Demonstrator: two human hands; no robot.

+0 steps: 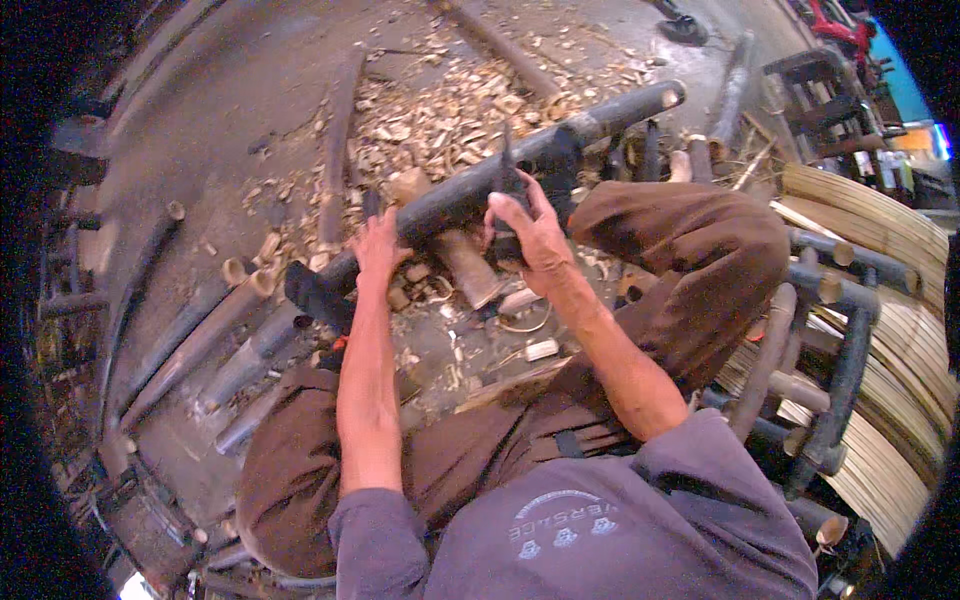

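Observation:
A long, dark bamboo pole (450,203) lies slantwise in front of me, between my legs, its far right end raised. My left hand (377,248) grips it near its left end, fingers over the top. In my right hand (532,232) is a dark, narrow-bladed knife (507,160), its tip pointing away from me across the pole. Its handle is mostly hidden in my fingers. Under the pole, between my hands, a short pale bamboo piece (466,268) lies at an angle.
Wood chips (440,120) cover the floor beyond the pole. Two brown poles (342,140) lie among them. Several cut bamboo poles (200,340) are on the left. At the right stand a bamboo frame (835,370) and stacked pale slats (900,340). A dark stool (825,105) is farther back.

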